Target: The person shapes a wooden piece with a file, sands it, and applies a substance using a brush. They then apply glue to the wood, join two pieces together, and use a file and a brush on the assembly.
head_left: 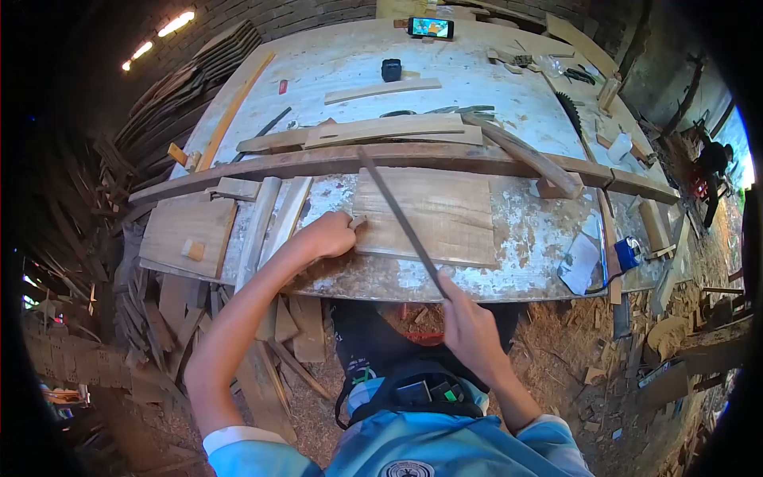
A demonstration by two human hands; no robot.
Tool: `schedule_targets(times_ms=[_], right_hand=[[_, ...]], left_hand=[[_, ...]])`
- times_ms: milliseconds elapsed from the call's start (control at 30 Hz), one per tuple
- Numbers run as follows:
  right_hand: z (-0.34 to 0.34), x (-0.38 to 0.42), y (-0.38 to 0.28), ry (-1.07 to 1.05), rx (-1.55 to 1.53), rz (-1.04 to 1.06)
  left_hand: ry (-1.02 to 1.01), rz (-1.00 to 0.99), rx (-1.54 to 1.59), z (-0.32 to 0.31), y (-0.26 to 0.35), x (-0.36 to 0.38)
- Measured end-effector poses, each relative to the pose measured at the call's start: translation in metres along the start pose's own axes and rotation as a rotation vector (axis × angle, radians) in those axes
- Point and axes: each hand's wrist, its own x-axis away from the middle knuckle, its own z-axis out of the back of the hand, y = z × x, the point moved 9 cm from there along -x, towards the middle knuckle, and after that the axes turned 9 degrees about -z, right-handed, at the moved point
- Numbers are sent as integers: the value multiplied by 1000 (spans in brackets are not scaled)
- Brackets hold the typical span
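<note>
A long, dark, narrow bar slants over a flat wooden board on the workbench. My right hand is closed round the bar's lower end, near the bench's front edge. At the board's left edge, my left hand is closed on a small wooden piece that sticks out from its fingers. The bar's upper end lies over a long wooden beam behind the board. Whether the bar touches the board cannot be made out.
Left of my left hand lie wood strips and another board. A wooden mallet, a phone, a black case, a saw blade, white paper and a blue item are on the bench.
</note>
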Motion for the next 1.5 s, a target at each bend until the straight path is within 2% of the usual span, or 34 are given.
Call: schedule_targets(times_ms=[67,200,300,400,500,600,767,900,967,1067,1167,1267,1367,1433,1467,1500], right_hand=[[-12,-10,-13,1,32,77],[-33,-28,-17,-40,32,32],[-46,-47,-22,-52,-24,-2],[-56,-63,-27,-48,-60,-19],[-63,-71,-29,-16,-99,-10],[-66,-73,-30,-25,-93,-26],[-69,-76,-29,-12,-66,-2],[-60,-47,-23,-28,-30,13],[-42,-14,-21,-82,15,0],[-30,-3,-20,1,-7,116],[-63,-53,-20,-106,-38,29],[-73,-76,-29,-103,27,-36],[-47,-16,-11,-61,-48,86],[-45,-23,-20,17,-26,211],[-43,-17,-21,53,-12,236],[-53,-26,-15,28,-55,167]], left_hand=[[58,55,38,2,-2,1],[71,-5,-80,-2,12,8],[-72,38,-135,-2,19,13],[-37,11,-159,-5,15,11],[7,11,-27,-8,9,10],[48,-2,-142,-6,17,13],[63,-17,-139,-5,22,17],[-14,80,14,-8,10,9],[12,48,-29,-7,11,8],[6,-6,-72,-4,14,8],[-28,15,-144,-4,20,15],[-5,38,-143,-8,24,14],[-21,47,-70,-2,26,19],[9,38,-81,-1,24,18],[21,-14,-118,-6,21,13],[-2,-3,-102,-15,19,14]])
